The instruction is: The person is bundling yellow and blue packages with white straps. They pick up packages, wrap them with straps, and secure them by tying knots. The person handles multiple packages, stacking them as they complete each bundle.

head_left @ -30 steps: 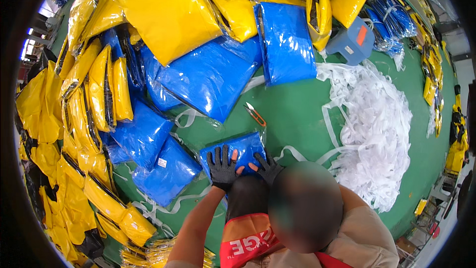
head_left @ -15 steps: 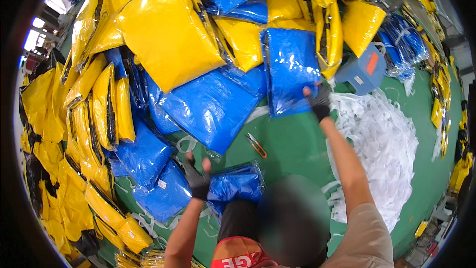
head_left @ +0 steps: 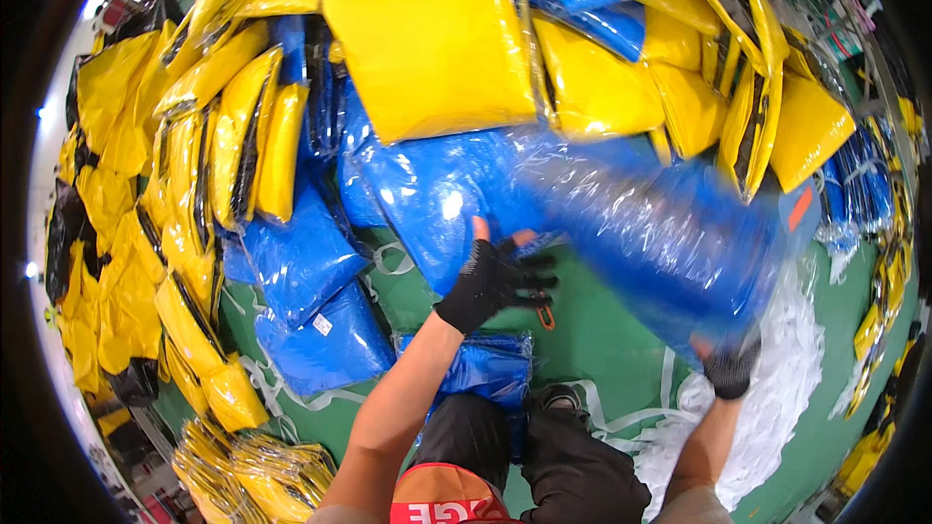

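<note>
A blue folded package in clear plastic film, smeared by motion, slants across the right of centre. My right hand, in a black and grey glove with bare fingertips, grips it at its near right corner. My left hand, gloved the same way, is open with its fingers spread and holds nothing. It hovers by the near edge of a large blue wrapped package. Just beside its fingers shows the orange handle of snips; their blades are hidden. Another blue package lies in front of my knees.
Yellow wrapped packages are heaped at the far side and left. More blue packages lie at left on the green floor. White strips pile up at right. Bundled yellow packages sit near my left.
My right hand has taken hold of the upright blue package and pulled it nearer and rightward. My left hand has moved right and forward, its fingers spread. The view has shifted too.
</note>
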The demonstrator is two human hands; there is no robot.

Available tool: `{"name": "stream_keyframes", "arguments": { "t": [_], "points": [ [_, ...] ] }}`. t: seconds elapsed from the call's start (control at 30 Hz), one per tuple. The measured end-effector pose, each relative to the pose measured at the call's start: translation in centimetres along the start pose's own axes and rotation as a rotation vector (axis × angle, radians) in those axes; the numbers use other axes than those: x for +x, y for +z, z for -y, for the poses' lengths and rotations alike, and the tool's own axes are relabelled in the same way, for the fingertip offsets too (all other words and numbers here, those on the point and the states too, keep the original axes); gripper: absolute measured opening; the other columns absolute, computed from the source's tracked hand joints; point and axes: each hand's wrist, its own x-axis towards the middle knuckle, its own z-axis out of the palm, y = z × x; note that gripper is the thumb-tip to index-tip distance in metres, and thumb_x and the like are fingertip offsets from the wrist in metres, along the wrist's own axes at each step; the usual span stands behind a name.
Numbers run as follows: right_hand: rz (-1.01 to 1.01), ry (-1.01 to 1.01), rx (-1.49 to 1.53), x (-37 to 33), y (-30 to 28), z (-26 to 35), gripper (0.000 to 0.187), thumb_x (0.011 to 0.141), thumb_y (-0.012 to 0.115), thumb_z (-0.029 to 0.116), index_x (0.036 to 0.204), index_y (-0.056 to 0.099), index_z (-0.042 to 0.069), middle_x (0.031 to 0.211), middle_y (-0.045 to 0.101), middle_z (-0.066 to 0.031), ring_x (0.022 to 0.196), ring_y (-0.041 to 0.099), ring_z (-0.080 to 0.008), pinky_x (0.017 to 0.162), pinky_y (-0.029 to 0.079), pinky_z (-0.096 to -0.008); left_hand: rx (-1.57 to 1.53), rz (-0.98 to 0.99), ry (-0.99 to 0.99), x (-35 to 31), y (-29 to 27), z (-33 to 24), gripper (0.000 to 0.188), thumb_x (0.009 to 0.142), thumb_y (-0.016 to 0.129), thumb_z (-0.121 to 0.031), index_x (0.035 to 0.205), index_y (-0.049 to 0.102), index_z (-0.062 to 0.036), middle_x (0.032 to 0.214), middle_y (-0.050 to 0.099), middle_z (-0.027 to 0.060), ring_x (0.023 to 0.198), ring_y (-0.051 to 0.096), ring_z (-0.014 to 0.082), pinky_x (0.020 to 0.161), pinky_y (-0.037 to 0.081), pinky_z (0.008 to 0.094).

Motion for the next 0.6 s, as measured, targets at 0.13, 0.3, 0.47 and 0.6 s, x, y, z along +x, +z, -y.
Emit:
{"name": "stream_keyframes", "arguments": {
  "t": [0.13, 0.3, 0.47, 0.6],
  "points": [
    [0.055, -0.681, -0.162, 5.2, -0.1, 11.4, 0.03, 0.047, 0.082, 0.031, 0.067, 0.065, 0.015, 0.085, 0.057, -0.0061, 0.085, 0.055, -0.028, 0.082, 0.041, -0.0422, 3.353, -0.329, 0.689, -1.5, -2.7, -1.6, 0.053, 0.088, 0.045, -0.039, 0.13, 0.038, -0.007, 0.127, 0.045, 0.015, 0.108, 0.051, 0.0285, 0.096, 0.039, 0.0429],
    [0.391, -0.146, 0.861, 12.1, 8.8, 8.2, 0.061, 0.085, 0.055, 0.036, 0.134, 0.034, 0.006, 0.138, 0.035, -0.0111, 0.125, 0.036, -0.0209, 0.104, 0.026, -0.034, 4.039, 0.439, 1.901, -8.1, -9.1, -1.5, 0.046, 0.088, 0.047, -0.03, 0.127, 0.041, -0.0065, 0.122, 0.049, 0.0134, 0.106, 0.052, 0.0253, 0.094, 0.041, 0.0394],
    [0.475, -0.193, 0.411, 22.6, 20.6, 6.8, 0.083, 0.082, 0.043, 0.061, 0.129, 0.035, -0.006, 0.127, 0.043, -0.0252, 0.119, 0.042, -0.0336, 0.098, 0.032, -0.0333, 3.589, 1.677, 2.054, -6.3, -5.3, 7.2, 0.06, 0.086, 0.049, -0.045, 0.129, 0.035, -0.0048, 0.123, 0.046, 0.0112, 0.111, 0.046, 0.0247, 0.095, 0.039, 0.0399],
    [0.325, -0.138, -0.097, 25.4, 23.8, 6.9, 0.075, 0.083, 0.046, 0.051, 0.128, 0.034, -0.009, 0.116, 0.048, -0.032, 0.111, 0.046, -0.0408, 0.094, 0.037, -0.0391, 3.657, 1.117, 1.988, -6.6, -5.4, 10.0, 0.08, 0.082, 0.046, -0.06, 0.135, 0.027, -0.0028, 0.135, 0.035, 0.013, 0.119, 0.039, 0.025, 0.101, 0.031, 0.0395]
  ]
}}
